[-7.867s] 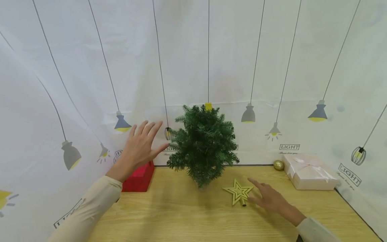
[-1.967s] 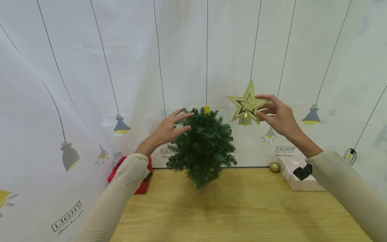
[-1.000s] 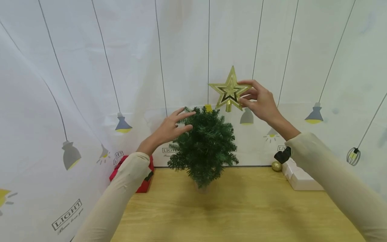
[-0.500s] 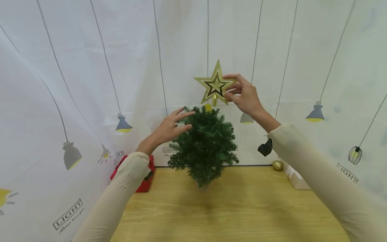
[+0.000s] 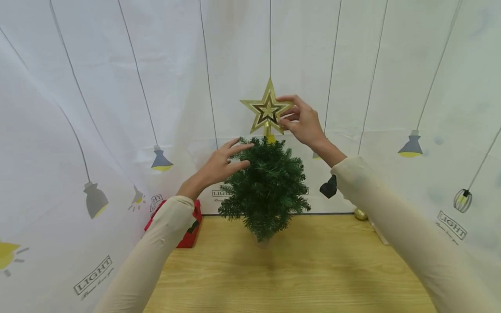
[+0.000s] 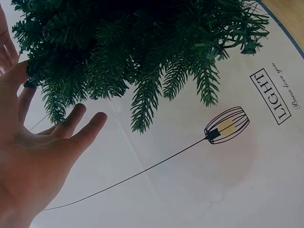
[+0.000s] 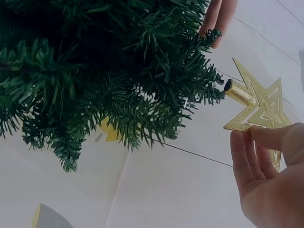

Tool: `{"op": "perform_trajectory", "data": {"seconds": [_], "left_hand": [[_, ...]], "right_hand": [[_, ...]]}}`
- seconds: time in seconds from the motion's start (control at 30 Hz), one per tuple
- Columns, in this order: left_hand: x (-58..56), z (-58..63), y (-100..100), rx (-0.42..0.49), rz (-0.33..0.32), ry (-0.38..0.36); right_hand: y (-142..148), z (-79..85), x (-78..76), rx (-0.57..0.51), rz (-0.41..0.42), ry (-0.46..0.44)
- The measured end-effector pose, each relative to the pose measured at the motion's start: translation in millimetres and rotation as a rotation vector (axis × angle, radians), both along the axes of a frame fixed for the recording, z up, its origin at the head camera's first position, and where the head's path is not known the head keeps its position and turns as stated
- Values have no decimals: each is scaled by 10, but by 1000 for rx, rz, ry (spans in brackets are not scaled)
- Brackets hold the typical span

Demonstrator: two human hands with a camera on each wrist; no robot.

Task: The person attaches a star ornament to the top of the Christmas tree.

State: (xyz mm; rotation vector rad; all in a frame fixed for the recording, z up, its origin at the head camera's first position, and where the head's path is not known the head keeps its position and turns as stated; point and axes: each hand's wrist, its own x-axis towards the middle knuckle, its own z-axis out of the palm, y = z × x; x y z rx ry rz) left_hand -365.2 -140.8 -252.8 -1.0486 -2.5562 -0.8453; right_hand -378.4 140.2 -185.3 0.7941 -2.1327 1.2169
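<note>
A gold star tree topper (image 5: 268, 109) stands upright just over the tip of a small green Christmas tree (image 5: 264, 191). My right hand (image 5: 303, 119) pinches the star's right side between thumb and fingers. In the right wrist view the star's hollow tube (image 7: 241, 93) points at the topmost twigs; whether it touches them I cannot tell. My left hand (image 5: 221, 165) is at the upper left of the tree, thumb and fingers spread around the branches. The left wrist view shows these fingers (image 6: 90, 128) relaxed against the needles, some hidden behind them.
The tree stands on a wooden table (image 5: 297, 269) before a white backdrop (image 5: 297, 52) printed with hanging lamps. A red box (image 5: 192, 232) sits behind the left sleeve. A gold ball (image 5: 360, 214) and a mostly hidden pale box (image 5: 379, 232) are at the back right.
My right hand has picked the star up from the table and carried it leftward to over the treetop. My left hand moved to the tree's upper left earlier and has since stayed there.
</note>
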Motion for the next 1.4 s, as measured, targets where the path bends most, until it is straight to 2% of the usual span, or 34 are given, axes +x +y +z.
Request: {"op": "perform_trajectory", "data": {"seconds": [0.63, 0.97, 1.23, 1.4], "left_hand": [[37, -8, 20, 2, -6, -12], [45, -24, 6, 14, -4, -28], [41, -18, -18, 10, 4, -18], [20, -23, 6, 2, 11, -18]], "right_hand": [[-52, -95, 4, 42, -3, 26], [-55, -269, 5, 92, -21, 35], [-96, -365, 9, 77, -10, 69], [-70, -379, 42, 59, -21, 51]]}}
